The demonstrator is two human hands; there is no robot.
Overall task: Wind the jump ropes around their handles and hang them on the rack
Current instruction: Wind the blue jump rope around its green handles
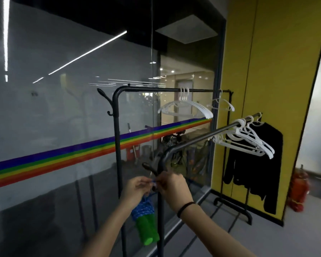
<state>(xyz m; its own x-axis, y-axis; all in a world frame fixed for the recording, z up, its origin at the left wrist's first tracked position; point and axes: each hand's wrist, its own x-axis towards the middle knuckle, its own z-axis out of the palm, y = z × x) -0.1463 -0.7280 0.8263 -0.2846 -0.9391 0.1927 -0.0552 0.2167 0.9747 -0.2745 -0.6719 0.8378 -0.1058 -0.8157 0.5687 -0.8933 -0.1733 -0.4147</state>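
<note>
Jump rope (pixel 144 210) hangs at 6 o'clock in frame, blue cord wound on its green handles (pixel 148 232), just below both hands. Left hand (pixel 137 188) and right hand (pixel 172 186) each pinch the free cord loop (pixel 153 181) between fingertips, other fingers loosely curled. Loop sits just under the side hook (pixel 149 168) of the near rack (pixel 202 138), at 12 o'clock from the hands. Looks not yet hooked.

Risks:
- Loop is small and the hook tip is bulbous. If it misses, the bundle drops once the pinch opens.
- Slack windings could unspool under the handles' weight.
- Tugging could rock the rack.

Count:
- 1 rope, 2 handles
- 2 racks (far rack (pixel 117 127) at 12 o'clock)
- 1 black garment (pixel 254 164)
- White hangers (pixel 185 108): roughly four plus one on far rack; near-rack cluster too overlapped to count
- Red fire extinguisher (pixel 300 188) at 3 o'clock: blurred, at least one
</note>
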